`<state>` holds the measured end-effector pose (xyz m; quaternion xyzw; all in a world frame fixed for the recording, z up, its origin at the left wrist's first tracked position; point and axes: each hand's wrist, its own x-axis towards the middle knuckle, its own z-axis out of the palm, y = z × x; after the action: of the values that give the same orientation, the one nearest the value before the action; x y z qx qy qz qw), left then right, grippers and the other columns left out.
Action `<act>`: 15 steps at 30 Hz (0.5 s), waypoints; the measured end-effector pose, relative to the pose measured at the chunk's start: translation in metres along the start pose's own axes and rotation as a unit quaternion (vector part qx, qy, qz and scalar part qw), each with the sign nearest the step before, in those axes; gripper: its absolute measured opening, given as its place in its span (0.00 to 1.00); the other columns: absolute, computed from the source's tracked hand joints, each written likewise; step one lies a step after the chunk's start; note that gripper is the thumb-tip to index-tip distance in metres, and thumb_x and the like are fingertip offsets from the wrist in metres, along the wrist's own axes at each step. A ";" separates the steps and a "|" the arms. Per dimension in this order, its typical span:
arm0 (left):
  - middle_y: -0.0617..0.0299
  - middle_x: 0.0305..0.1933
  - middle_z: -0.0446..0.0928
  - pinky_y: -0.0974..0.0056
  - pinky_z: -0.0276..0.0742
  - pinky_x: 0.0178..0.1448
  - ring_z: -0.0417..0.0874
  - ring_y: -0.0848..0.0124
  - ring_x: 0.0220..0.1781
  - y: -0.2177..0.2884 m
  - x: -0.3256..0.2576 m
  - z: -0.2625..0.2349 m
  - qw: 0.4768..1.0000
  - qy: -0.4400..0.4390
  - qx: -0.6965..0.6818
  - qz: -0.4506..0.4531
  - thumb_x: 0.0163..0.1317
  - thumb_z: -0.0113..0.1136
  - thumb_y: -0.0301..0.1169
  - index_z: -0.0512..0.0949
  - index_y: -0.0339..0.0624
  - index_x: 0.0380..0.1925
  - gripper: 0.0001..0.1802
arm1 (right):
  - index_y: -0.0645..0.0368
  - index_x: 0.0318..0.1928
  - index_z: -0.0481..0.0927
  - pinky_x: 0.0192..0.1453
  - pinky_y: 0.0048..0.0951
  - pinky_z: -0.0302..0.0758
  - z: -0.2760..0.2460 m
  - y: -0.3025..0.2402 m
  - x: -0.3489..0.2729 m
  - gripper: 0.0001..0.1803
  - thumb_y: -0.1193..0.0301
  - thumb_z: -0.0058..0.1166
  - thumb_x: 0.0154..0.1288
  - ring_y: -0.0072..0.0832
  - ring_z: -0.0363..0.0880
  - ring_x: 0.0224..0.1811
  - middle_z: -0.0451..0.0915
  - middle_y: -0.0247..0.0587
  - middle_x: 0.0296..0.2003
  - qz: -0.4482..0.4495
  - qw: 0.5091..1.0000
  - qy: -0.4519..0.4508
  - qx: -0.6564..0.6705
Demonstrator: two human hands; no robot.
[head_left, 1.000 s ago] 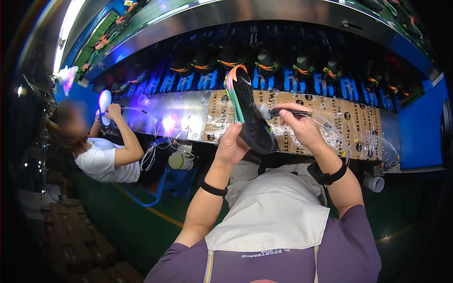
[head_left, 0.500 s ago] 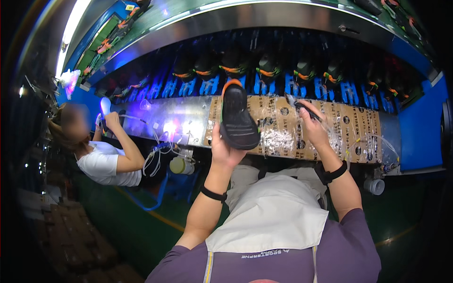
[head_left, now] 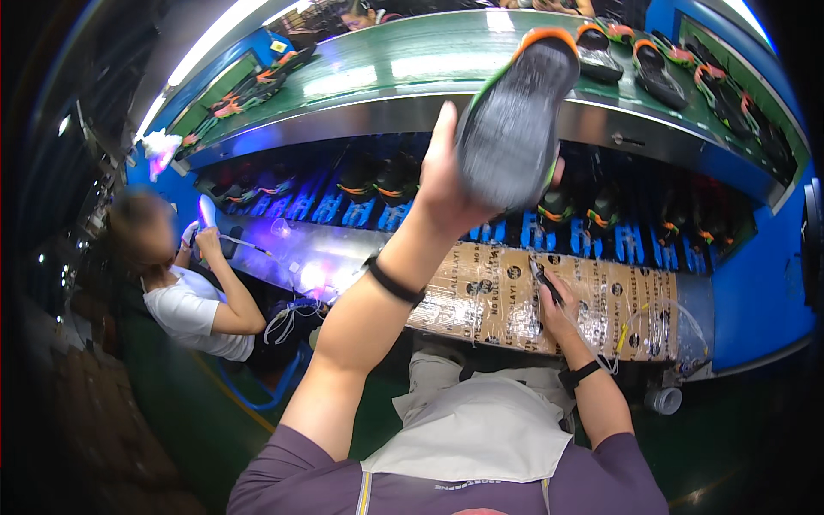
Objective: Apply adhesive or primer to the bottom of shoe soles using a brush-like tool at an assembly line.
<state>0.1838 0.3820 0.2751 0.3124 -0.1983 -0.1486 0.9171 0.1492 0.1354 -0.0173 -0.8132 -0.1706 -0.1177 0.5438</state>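
Note:
My left hand [head_left: 445, 184] reaches far forward and up, wrapped round the heel end of a shoe [head_left: 518, 129]. The shoe's black underside faces me, with an orange toe edge and a strip of green along its side. It hangs over the front edge of the green conveyor belt [head_left: 412, 64]. Low over the cardboard-covered bench top [head_left: 481, 296], my right hand [head_left: 560, 316] grips a slim black-handled brush [head_left: 549, 287], its pale tip pointing away from me.
Several dark shoes with orange trim stand in a row on blue holders [head_left: 631, 245] under the belt. More shoes [head_left: 657, 75] lie on the belt at the right. To my left a co-worker [head_left: 193, 296] holds a pale shoe-shaped piece. Thin tubing [head_left: 691, 322] lies at the bench's right end.
My left hand has carried the shoe forward and up, from over the bench to the belt. My right hand stays low over the cardboard with the brush. The view has tilted up.

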 end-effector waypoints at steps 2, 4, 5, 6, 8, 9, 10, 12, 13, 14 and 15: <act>0.34 0.67 0.75 0.43 0.84 0.62 0.84 0.41 0.62 0.007 0.039 0.012 0.996 0.062 -0.061 0.022 0.77 0.30 0.70 0.62 0.29 0.74 0.51 | 0.65 0.60 0.84 0.60 0.38 0.81 -0.001 -0.001 0.000 0.20 0.72 0.62 0.71 0.48 0.88 0.53 0.87 0.57 0.51 -0.004 1.000 0.011 -0.015; 0.30 0.69 0.73 0.44 0.85 0.61 0.84 0.38 0.61 0.002 0.056 0.015 0.989 0.143 0.041 -0.010 0.80 0.34 0.66 0.60 0.26 0.75 0.49 | 0.66 0.61 0.83 0.60 0.38 0.81 -0.002 -0.001 0.000 0.20 0.72 0.62 0.71 0.48 0.88 0.53 0.87 0.58 0.50 -0.011 1.000 0.014 0.003; 0.28 0.69 0.72 0.45 0.85 0.62 0.84 0.37 0.62 -0.005 0.057 0.014 0.981 0.157 0.111 -0.039 0.81 0.34 0.62 0.60 0.24 0.76 0.47 | 0.66 0.61 0.83 0.59 0.38 0.81 -0.002 -0.001 0.000 0.21 0.72 0.62 0.70 0.48 0.88 0.52 0.87 0.59 0.50 0.002 1.000 0.020 -0.005; 0.30 0.70 0.72 0.48 0.86 0.59 0.86 0.41 0.60 -0.012 0.056 0.011 0.956 0.177 0.229 -0.049 0.82 0.38 0.59 0.60 0.25 0.76 0.45 | 0.66 0.61 0.83 0.59 0.38 0.81 -0.002 -0.002 0.001 0.21 0.72 0.62 0.70 0.48 0.88 0.52 0.87 0.59 0.50 -0.017 1.000 0.016 0.006; 0.39 0.63 0.80 0.56 0.87 0.53 0.90 0.54 0.54 -0.014 0.049 -0.001 0.914 0.172 0.369 -0.007 0.81 0.51 0.49 0.70 0.25 0.69 0.35 | 0.66 0.61 0.83 0.57 0.39 0.81 -0.003 -0.002 0.002 0.21 0.72 0.61 0.70 0.48 0.89 0.51 0.87 0.59 0.49 0.006 1.000 0.003 0.000; 0.42 0.59 0.83 0.60 0.87 0.52 0.91 0.59 0.51 -0.013 0.048 -0.007 0.886 0.180 0.427 0.017 0.80 0.56 0.44 0.75 0.25 0.65 0.30 | 0.66 0.61 0.83 0.57 0.39 0.81 -0.003 -0.001 0.003 0.21 0.72 0.61 0.70 0.48 0.89 0.51 0.87 0.59 0.49 -0.003 1.000 0.000 0.007; 0.46 0.54 0.85 0.62 0.87 0.50 0.91 0.63 0.48 -0.009 0.048 -0.014 0.859 0.192 0.471 0.054 0.78 0.58 0.40 0.78 0.27 0.61 0.25 | 0.66 0.61 0.83 0.56 0.39 0.81 -0.003 -0.001 0.003 0.21 0.72 0.61 0.70 0.48 0.89 0.51 0.87 0.59 0.49 -0.002 1.000 -0.005 0.002; 0.54 0.43 0.90 0.66 0.86 0.47 0.90 0.71 0.41 0.002 0.048 -0.024 0.753 0.209 0.598 0.175 0.74 0.61 0.31 0.86 0.31 0.51 0.15 | 0.66 0.62 0.82 0.56 0.40 0.82 -0.004 -0.001 0.004 0.22 0.72 0.61 0.70 0.50 0.89 0.50 0.87 0.59 0.49 0.007 1.000 -0.003 -0.012; 0.57 0.38 0.90 0.68 0.84 0.44 0.88 0.75 0.38 0.010 0.049 -0.027 0.655 0.187 0.676 0.281 0.70 0.64 0.28 0.88 0.32 0.45 0.11 | 0.66 0.62 0.82 0.56 0.40 0.82 -0.004 -0.002 0.004 0.22 0.72 0.61 0.70 0.50 0.89 0.50 0.87 0.59 0.49 0.004 1.000 -0.002 -0.012; 0.57 0.36 0.90 0.70 0.82 0.42 0.87 0.77 0.36 0.018 0.050 -0.029 0.614 0.177 0.685 0.350 0.68 0.66 0.27 0.88 0.32 0.42 0.09 | 0.65 0.62 0.83 0.56 0.40 0.82 -0.004 -0.002 0.004 0.22 0.72 0.61 0.70 0.50 0.89 0.51 0.87 0.59 0.50 -0.012 1.000 0.004 -0.011; 0.58 0.35 0.89 0.69 0.81 0.41 0.86 0.78 0.34 0.027 0.053 -0.030 0.605 0.180 0.695 0.345 0.68 0.66 0.26 0.88 0.33 0.42 0.08 | 0.64 0.62 0.83 0.56 0.40 0.82 -0.004 -0.002 0.005 0.22 0.72 0.62 0.70 0.50 0.89 0.51 0.87 0.59 0.50 -0.022 1.000 0.013 -0.013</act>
<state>0.2480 0.3970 0.2844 0.7845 -0.1659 0.4203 0.4247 0.1526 0.1331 -0.0127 -0.8145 -0.1803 -0.1422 0.5328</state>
